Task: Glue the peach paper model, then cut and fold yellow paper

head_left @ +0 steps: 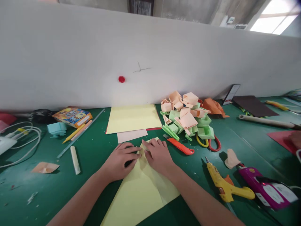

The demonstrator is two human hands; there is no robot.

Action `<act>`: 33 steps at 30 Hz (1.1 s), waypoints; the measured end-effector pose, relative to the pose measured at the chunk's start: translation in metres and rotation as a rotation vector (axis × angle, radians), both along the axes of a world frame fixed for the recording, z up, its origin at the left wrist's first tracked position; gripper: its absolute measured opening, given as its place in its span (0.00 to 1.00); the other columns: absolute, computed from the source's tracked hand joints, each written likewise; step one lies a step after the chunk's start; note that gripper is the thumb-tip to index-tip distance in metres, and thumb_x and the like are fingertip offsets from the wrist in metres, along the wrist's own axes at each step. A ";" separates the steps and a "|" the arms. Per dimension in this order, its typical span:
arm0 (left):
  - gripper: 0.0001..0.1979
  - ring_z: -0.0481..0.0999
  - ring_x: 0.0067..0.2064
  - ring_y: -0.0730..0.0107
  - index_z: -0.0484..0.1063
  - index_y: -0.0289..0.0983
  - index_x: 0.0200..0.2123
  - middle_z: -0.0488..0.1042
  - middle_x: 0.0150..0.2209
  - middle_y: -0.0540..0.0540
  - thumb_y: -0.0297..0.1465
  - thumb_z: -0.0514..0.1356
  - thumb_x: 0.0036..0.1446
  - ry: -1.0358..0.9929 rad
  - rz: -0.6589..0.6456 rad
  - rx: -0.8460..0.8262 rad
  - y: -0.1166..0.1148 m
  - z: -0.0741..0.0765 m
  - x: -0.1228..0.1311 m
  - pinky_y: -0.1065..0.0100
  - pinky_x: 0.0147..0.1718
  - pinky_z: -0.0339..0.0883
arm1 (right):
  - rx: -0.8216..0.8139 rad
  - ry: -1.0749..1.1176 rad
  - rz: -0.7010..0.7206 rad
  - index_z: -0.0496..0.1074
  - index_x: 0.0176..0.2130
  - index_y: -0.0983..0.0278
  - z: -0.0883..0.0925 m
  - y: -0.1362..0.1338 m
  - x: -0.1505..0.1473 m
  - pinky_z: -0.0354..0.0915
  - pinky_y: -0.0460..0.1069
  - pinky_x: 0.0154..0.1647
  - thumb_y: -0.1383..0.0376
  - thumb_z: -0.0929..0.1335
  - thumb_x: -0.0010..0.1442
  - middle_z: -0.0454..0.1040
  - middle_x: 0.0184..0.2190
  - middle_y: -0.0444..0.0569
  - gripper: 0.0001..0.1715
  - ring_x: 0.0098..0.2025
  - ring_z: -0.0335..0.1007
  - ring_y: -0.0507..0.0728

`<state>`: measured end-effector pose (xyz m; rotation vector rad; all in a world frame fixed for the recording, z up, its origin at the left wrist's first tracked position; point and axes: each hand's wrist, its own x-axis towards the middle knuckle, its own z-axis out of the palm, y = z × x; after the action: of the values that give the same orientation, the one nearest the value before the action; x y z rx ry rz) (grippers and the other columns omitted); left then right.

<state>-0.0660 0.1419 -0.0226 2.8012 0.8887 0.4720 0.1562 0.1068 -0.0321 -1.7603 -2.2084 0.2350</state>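
A pale yellow paper sheet (138, 191) lies on the green table (94, 175) right in front of me, folded into a pointed shape toward the far end. My left hand (121, 160) rests on the sheet's far tip from the left, fingers curled and pressing down. My right hand (158, 155) lies flat on the same tip from the right, fingers together and stretched out over the fold. The two hands touch at the fingertips. The tip of the paper is mostly hidden beneath them.
Behind the hands lie a yellow sheet stack (133, 117) and a pink slip (131, 135). A heap of folded peach and green paper pieces (188, 121), an orange cutter (181, 146), scissors (209, 142), a yellow glue gun (225, 186) and a purple device (265, 188) fill the right. Pencils, a glue stick (75, 159) and cables sit left.
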 end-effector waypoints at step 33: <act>0.15 0.81 0.42 0.66 0.80 0.43 0.37 0.82 0.39 0.49 0.39 0.55 0.69 -0.448 0.238 -0.304 0.008 0.000 -0.006 0.64 0.42 0.77 | 0.040 -0.165 -0.492 0.67 0.63 0.63 0.002 -0.044 0.097 0.60 0.65 0.54 0.59 0.65 0.65 0.74 0.58 0.56 0.29 0.57 0.66 0.72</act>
<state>-0.0719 0.1495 -0.0222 2.2009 1.0799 0.8724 0.2533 0.0632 -0.0303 -2.2942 -1.7826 -0.0680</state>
